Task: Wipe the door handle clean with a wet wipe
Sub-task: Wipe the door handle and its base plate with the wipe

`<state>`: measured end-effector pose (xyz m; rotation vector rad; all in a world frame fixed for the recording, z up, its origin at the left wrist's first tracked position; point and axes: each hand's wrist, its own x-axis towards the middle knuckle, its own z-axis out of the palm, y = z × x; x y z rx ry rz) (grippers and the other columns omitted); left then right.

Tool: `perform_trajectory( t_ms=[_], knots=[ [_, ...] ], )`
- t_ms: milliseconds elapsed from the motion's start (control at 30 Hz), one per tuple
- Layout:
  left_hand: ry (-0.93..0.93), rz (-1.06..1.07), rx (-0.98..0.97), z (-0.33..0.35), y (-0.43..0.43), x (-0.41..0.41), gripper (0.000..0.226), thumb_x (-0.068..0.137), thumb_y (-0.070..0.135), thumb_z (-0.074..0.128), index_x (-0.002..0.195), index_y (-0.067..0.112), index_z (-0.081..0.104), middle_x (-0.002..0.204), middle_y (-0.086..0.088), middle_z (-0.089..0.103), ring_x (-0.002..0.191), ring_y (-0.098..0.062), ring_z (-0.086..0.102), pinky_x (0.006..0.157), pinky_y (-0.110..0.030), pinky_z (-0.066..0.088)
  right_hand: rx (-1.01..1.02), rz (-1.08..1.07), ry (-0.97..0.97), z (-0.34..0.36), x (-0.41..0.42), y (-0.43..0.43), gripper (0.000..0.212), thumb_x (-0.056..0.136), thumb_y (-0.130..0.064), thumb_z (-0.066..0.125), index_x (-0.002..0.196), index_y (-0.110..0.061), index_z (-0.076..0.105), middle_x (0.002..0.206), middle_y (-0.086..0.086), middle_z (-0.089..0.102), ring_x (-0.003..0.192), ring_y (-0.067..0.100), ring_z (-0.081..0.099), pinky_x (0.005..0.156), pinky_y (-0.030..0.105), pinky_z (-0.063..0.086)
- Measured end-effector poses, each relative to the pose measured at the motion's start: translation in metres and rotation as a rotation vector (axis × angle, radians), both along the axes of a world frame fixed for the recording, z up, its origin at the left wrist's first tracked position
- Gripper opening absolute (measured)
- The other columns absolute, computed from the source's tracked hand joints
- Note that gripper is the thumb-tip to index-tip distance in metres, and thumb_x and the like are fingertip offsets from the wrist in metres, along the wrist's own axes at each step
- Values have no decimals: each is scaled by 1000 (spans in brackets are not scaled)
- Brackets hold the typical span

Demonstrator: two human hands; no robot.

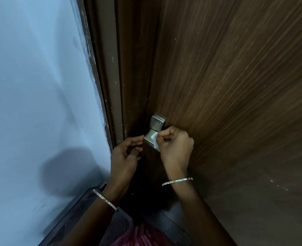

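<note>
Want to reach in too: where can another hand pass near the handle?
Free: bare door above and right of the handle. Crowded: the handle, left hand at its tip, right hand pinching the wet wipe on it.

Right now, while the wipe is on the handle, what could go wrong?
1. The right hand pinches only a small wad of wet wipe against the door handle, so it may slip out or miss the underside.
2. Pressing could turn the handle; the left hand is at its free end, but I cannot tell whether it grips it.
3. The square plate above the handle is not covered by the wipe and might be skipped.
</note>
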<state>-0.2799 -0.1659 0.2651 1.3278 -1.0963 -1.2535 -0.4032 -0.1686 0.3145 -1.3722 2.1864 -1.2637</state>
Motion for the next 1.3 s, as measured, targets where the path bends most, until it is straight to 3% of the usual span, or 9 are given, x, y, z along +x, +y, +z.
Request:
perform_trajectory(
  t_ms=[200, 300, 433, 600, 800, 900, 1100, 1200, 1300],
  knots=[
    [-20, -8, 7, 1, 1, 1, 38, 97, -2, 51, 114, 25, 73, 107, 9, 74, 97, -8, 69, 74, -22, 55, -12, 34, -161, -7, -7, 7, 8, 76, -10, 82, 77, -17, 78, 73, -9, 77, 67, 3, 73, 73, 36, 62],
    [-16, -11, 2, 2, 3, 1, 40, 97, -3, 50, 115, 25, 73, 107, 9, 74, 97, -8, 69, 77, -25, 57, 43, -19, -215, -6, -6, 1, 7, 75, -12, 82, 79, -17, 80, 75, -7, 79, 70, 6, 74, 79, 34, 60],
    [-18, -11, -13, 0, 4, 3, 42, 97, -3, 50, 114, 28, 73, 105, 12, 74, 96, -6, 69, 77, -23, 57, -55, 6, -64, 1, 1, 2, 9, 76, -12, 82, 80, -20, 80, 77, -10, 78, 69, 2, 72, 72, 18, 56],
    [-35, -14, -25, -1, 1, 2, 42, 96, -2, 52, 110, 30, 74, 105, 13, 75, 99, -6, 70, 77, -23, 55, -110, 88, 90, 0, 4, 6, 3, 84, -18, 78, 81, -20, 78, 77, -6, 78, 69, 12, 73, 66, 27, 58],
    [-463, 14, -447, 22, 2, 3, 29, 87, 19, 65, 114, 27, 72, 108, 12, 73, 98, -2, 67, 85, -22, 54, 68, 37, 59, 1, -4, 4, 7, 80, -18, 79, 77, -22, 75, 77, -11, 76, 70, 4, 70, 72, 15, 50],
    [-641, -167, -573, 31, -1, -1, 46, 82, 20, 75, 127, 21, 64, 120, 4, 67, 109, -14, 61, 91, -30, 50, 4, 95, -62, 5, -9, 4, 13, 79, -9, 79, 77, -22, 76, 68, -19, 69, 60, -11, 65, 57, -3, 42],
    [-656, -36, -618, 31, -11, -4, 33, 86, 14, 75, 118, 17, 68, 111, 0, 72, 98, -18, 67, 82, -34, 55, -91, 254, -347, 16, -11, 7, 18, 85, -3, 73, 100, -13, 74, 83, -4, 79, 74, 0, 75, 63, 14, 58],
    [-675, 87, -661, 26, -17, -2, 16, 91, 12, 70, 107, 15, 71, 100, -1, 74, 87, -17, 70, 76, -27, 53, -103, 255, -118, 20, -20, 17, 19, 89, -11, 68, 103, -22, 72, 88, -13, 78, 82, -6, 72, 74, 13, 57],
    [-672, 204, -715, 24, -23, -11, 18, 95, 12, 67, 112, 13, 73, 105, -2, 74, 90, -11, 68, 79, -17, 49, -9, 235, 92, 17, -28, 37, 18, 89, -17, 67, 98, -31, 71, 86, -26, 70, 83, -10, 67, 75, 8, 53]
  ],
)
